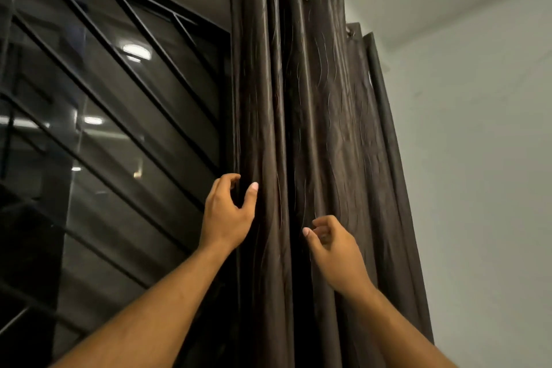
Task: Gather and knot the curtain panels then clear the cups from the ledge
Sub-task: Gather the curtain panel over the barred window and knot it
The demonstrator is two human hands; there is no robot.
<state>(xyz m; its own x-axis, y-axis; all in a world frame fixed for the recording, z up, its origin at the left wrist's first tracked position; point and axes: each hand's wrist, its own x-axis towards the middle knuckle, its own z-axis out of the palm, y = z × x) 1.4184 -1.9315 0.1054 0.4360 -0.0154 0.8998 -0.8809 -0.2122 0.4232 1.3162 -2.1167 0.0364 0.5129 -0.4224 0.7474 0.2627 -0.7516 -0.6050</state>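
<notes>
Dark brown curtain panels [322, 134] with a wavy pattern hang bunched in folds from a rod with eyelets at the top. My left hand [227, 215] grips the left edge of the left panel [257, 98], fingers curled behind the fabric and thumb on the front. My right hand [331, 245] is raised in front of the folds just right of the gap between the panels, its fingers loosely curled with nothing held. No cups and no ledge are in view.
A dark window [113, 128] with a black metal grille of slanted bars fills the left side. A white wall [478, 158] stands to the right of the curtains, and the white ceiling is above.
</notes>
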